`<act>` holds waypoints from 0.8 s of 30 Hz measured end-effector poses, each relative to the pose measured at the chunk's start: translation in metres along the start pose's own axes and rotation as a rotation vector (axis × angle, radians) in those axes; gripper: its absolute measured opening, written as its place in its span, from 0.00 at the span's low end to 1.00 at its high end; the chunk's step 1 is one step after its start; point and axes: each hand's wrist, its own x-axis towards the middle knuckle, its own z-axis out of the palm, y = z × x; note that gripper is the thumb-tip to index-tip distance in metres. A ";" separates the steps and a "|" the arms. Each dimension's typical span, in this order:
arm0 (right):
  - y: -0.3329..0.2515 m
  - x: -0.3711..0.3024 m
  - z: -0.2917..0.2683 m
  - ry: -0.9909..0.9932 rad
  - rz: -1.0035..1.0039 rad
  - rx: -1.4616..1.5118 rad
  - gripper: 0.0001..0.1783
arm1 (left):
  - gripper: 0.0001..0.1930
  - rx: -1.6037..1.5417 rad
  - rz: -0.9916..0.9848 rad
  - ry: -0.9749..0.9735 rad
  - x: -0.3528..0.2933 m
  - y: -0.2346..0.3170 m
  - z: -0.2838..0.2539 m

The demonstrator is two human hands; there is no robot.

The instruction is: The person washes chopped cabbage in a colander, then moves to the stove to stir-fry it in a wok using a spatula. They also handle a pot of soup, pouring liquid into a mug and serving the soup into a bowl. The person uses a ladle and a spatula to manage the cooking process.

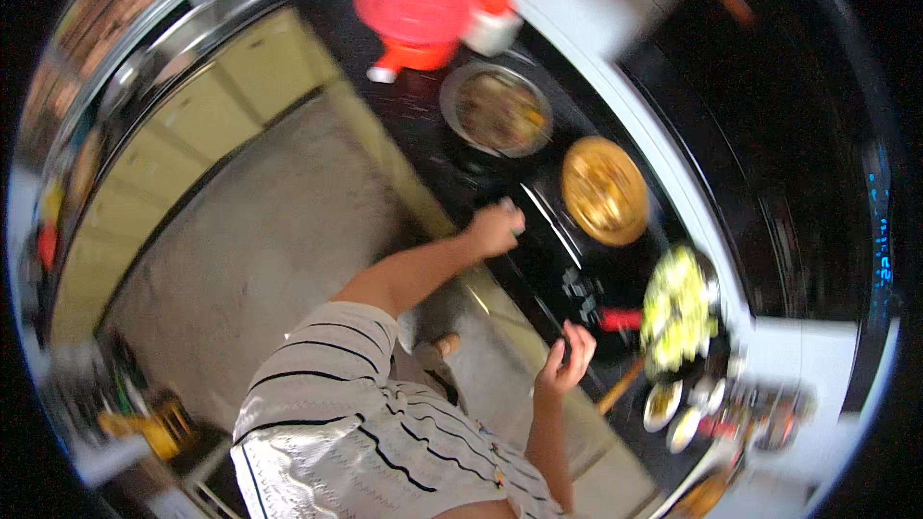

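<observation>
My left hand [496, 229] is closed at the front edge of the black counter [423, 135]; motion blur hides what its fingers hold, if anything. Just beyond it sits a round metal pan [450, 96] with brown food inside. My right hand [575, 358] hovers over the near edge, fingers curled loosely but apart, with nothing visible in them. Closest to that hand are a red handle [620, 319] and a wooden utensil handle [621, 387]. The red handle points at a pan heaped with pale green chopped vegetables [676, 312]. A golden round dish or lid [604, 190] lies between the two pans.
A pink-red basin [411, 5], an orange-red vessel [415, 56] and a white jar [492, 31] stand toward the far left of the counter. Small bowls [661, 406] are at the right. Cream cabinets [192, 115] line the grey floor [250, 221]; a yellow crate [163, 426] is lower left.
</observation>
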 end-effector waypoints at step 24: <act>-0.553 0.108 0.822 -1.309 -0.280 0.356 0.51 | 0.09 -0.544 -1.099 1.472 -0.520 -0.419 -0.524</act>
